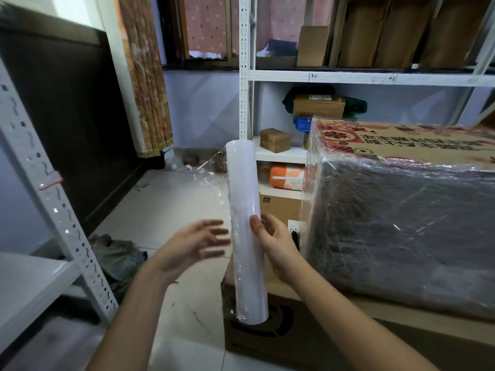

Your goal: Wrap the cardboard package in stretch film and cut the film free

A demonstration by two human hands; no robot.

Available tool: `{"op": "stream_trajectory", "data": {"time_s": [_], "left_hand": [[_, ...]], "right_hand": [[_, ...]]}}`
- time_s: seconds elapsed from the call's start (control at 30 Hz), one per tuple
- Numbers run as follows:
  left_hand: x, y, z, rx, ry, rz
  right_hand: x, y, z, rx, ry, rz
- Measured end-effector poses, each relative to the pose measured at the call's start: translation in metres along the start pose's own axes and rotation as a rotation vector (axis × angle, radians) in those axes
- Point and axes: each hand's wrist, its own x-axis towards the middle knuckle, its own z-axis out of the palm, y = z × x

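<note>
- Low in the frame, the right hand (276, 245) grips the stretch film roll (247, 231) around its middle, thumb on the near face and fingers curled behind it.
- The left hand (192, 245) hovers just left of the roll, fingers spread and relaxed, holding nothing; it is blurred, so whether the fingertips touch the roll I cannot tell.
- The roll stands nearly upright at centre frame, long axis running bottom to top, leaning slightly left at its top.
- A clear sheet of film (308, 199) runs from the roll rightward to the near left corner of the cardboard package (401, 210), so the package lies to the right of the grip, nearer the right hand.
- The package fills the right of the frame: a big printed carton, already shiny and wrinkled under film, resting on flattened cardboard (308, 338).
- Behind stands white shelving (348, 76) holding small boxes.
</note>
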Motion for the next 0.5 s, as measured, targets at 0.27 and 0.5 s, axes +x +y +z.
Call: {"op": "stream_trajectory", "data": {"time_s": [0.27,0.5], "left_hand": [[-0.031,0.069,0.072,0.061,0.08,0.542],[-0.023,0.065,0.139,-0.158,0.089,0.517]], "right_hand": [[-0.052,-0.028,-0.043,-0.078,0.002,-0.124],[-0.105,-0.049,-0.09,-0.111,0.044,-0.16]]}}
